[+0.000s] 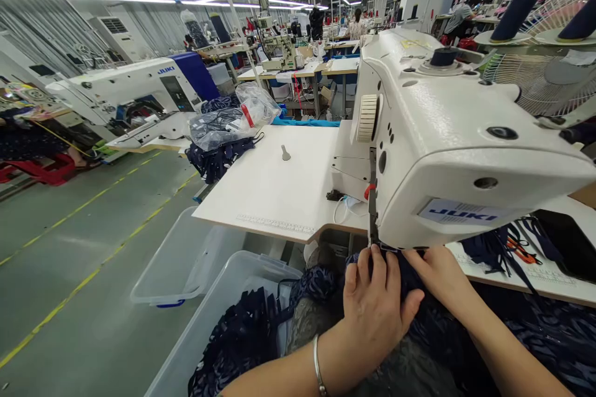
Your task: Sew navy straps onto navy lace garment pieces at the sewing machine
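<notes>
Dark navy patterned fabric (421,316) lies in folds over the lap and runs up to the needle area of a white JUKI sewing machine (447,155). My left hand (375,307), with a silver bangle at the wrist, lies on the fabric just below the presser area. Its fingers are stretched forward and the thumb stands apart. Close by on the right, my right hand (440,276) holds the fabric under the machine head, its fingertips partly hidden by cloth and machine. The needle itself cannot be made out.
A clear plastic bin (265,263) with navy pieces stands at the lower left, another bin (186,260) beyond it. On the white table (274,186) lie a small metal piece (285,153) and bagged garments (228,118). Navy straps (493,251) and a black phone-like slab (568,242) lie right.
</notes>
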Demonstrator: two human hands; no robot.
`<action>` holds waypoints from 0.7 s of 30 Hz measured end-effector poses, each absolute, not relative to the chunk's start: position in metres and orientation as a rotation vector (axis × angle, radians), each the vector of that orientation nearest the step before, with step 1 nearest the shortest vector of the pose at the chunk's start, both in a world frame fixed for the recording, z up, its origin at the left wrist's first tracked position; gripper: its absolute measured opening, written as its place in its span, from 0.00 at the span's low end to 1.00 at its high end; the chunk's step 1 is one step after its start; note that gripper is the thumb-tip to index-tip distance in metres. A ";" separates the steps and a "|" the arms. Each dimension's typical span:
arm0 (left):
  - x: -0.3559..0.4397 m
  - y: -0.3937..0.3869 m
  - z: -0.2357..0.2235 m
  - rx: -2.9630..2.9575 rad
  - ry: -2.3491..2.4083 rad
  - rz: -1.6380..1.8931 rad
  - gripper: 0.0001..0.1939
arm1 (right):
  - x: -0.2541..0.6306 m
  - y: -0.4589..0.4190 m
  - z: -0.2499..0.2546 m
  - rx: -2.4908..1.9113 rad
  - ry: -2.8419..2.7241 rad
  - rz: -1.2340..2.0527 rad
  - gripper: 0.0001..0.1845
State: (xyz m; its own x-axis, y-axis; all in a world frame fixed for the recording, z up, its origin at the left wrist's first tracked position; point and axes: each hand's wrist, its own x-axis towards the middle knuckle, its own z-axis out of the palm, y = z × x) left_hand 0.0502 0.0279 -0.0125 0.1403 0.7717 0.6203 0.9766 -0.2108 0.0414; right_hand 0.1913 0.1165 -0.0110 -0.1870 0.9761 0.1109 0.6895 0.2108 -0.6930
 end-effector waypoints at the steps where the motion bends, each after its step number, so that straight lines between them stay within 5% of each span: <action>1: 0.050 0.028 -0.012 -2.054 -1.676 -0.748 0.27 | 0.192 0.117 -0.012 -1.545 -1.955 0.679 0.18; 21: 0.040 0.020 -0.012 -2.172 -1.559 -0.745 0.24 | 0.200 0.096 -0.014 -1.369 -1.776 0.930 0.11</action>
